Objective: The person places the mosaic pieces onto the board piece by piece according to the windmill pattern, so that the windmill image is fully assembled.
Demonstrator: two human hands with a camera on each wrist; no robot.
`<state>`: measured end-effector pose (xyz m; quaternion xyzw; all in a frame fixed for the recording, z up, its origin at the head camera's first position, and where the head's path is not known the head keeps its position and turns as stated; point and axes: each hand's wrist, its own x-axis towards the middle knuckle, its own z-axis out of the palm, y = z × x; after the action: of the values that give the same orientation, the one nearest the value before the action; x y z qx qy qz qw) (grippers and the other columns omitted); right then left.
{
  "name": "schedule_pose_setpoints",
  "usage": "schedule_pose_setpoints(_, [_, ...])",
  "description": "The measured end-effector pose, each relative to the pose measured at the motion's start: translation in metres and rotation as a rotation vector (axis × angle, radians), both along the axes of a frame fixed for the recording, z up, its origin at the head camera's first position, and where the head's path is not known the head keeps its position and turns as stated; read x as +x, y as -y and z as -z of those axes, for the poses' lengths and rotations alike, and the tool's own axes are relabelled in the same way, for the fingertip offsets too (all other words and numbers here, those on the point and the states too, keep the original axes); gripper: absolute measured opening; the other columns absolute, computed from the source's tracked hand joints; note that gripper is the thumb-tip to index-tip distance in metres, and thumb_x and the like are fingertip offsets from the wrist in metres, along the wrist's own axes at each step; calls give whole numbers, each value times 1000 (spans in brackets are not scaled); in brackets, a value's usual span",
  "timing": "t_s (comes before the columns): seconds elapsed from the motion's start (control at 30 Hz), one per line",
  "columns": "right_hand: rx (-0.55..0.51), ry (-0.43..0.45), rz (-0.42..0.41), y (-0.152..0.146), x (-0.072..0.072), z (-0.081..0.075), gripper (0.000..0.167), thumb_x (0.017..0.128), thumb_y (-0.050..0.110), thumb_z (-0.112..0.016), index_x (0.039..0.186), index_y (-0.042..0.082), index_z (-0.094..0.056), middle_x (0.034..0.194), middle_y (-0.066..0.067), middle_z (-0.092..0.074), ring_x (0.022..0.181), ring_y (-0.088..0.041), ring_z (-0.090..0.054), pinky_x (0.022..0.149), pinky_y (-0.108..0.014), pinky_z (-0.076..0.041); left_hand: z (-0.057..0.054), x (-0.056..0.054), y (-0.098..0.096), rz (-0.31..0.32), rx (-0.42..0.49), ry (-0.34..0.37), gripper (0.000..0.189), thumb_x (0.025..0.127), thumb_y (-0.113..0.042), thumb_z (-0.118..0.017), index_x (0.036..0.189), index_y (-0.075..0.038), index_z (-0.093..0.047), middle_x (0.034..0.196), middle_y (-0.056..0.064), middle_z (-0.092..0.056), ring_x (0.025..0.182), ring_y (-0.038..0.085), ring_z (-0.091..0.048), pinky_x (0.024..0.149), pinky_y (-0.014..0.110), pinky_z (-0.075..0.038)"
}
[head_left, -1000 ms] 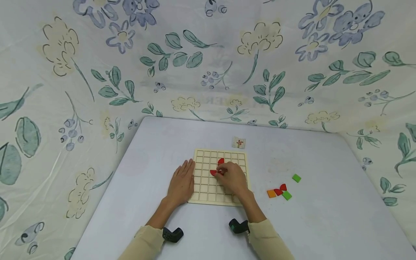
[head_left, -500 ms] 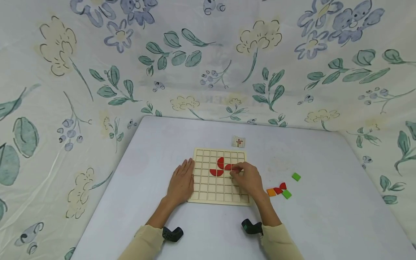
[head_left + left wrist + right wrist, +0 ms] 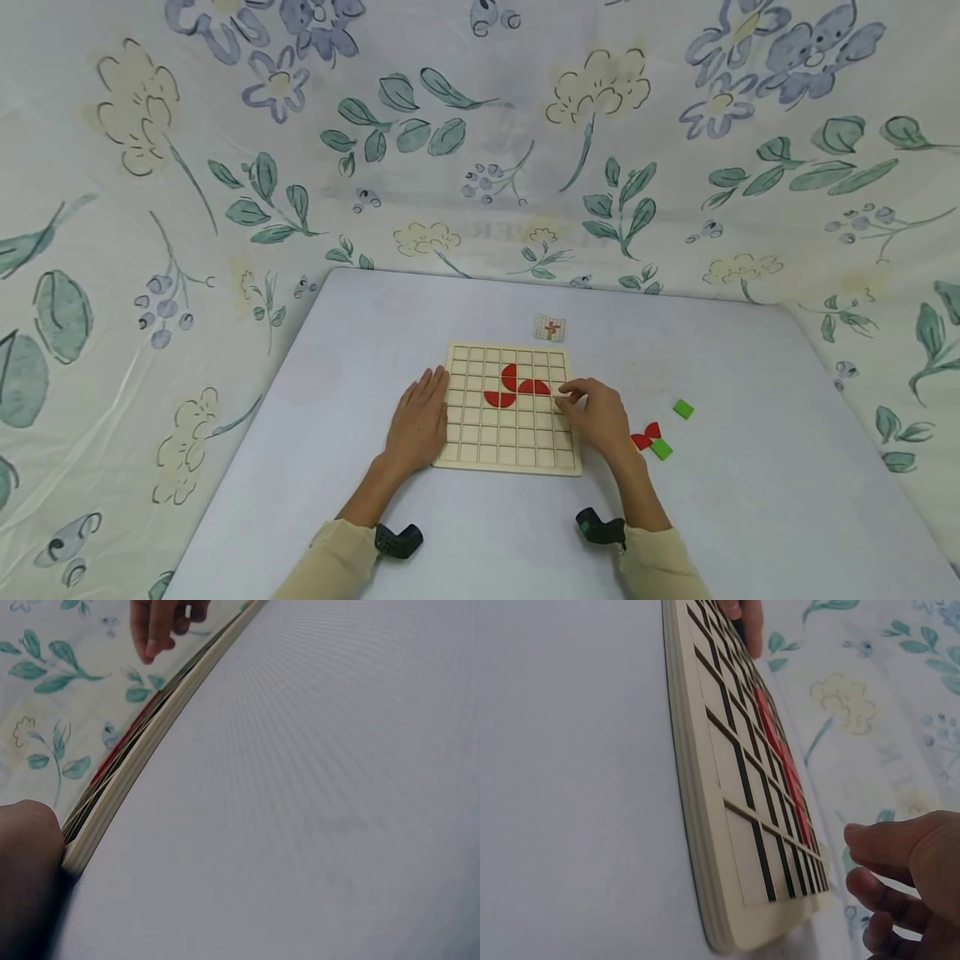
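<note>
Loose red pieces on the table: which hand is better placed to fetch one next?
Probably the right hand: it looks empty and sits nearest the loose red pieces; the left hand lies left of the board.

Rests the left hand (image 3: 416,421) along the left edge of a gridded board (image 3: 487,435); poises the right hand (image 3: 598,417) at its right edge. Has red pieces (image 3: 512,384) in the grid, loose red and green pieces (image 3: 662,449) on the table (image 3: 465,533) at right, a small card (image 3: 550,327) beyond.

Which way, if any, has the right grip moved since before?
Yes, rightward across the wooden board: the right grip is now at the board's right edge.
</note>
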<state>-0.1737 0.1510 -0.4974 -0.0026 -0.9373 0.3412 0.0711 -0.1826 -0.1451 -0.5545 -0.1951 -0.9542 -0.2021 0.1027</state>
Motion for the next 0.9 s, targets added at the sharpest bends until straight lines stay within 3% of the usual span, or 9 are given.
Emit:
schedule_pose_setpoints(0.27, [26,-16,8,-24,6,-1,18,87,15,-75,101,4,-75,79,-3,-62,61,-17,-46,49,-29,-36,0,0,1,-1,-2,2,52,104,-15,-38,151,5,-27,157,17,-26,147,30,-18,118,45,-12])
schedule_pose_setpoints(0.47, [44,25,5,-43,10,-3,19,89,15,-72,104,3,-74,81,-4,-62,56,-15,-46,44,-28,-36,-1,0,1,3,-4,6,52,104,-15,-38,151,5,-27,157,16,-26,147,30,-18,118,45,-12])
schedule_pose_setpoints(0.9, [63,104,50,-73,21,3,18,90,14,-70,103,3,-74,79,-3,-58,61,-18,-47,45,-29,-38,-4,0,0,3,-7,11,52,104,-15,-38,151,5,-29,157,18,-28,146,31,-20,118,46,-14])
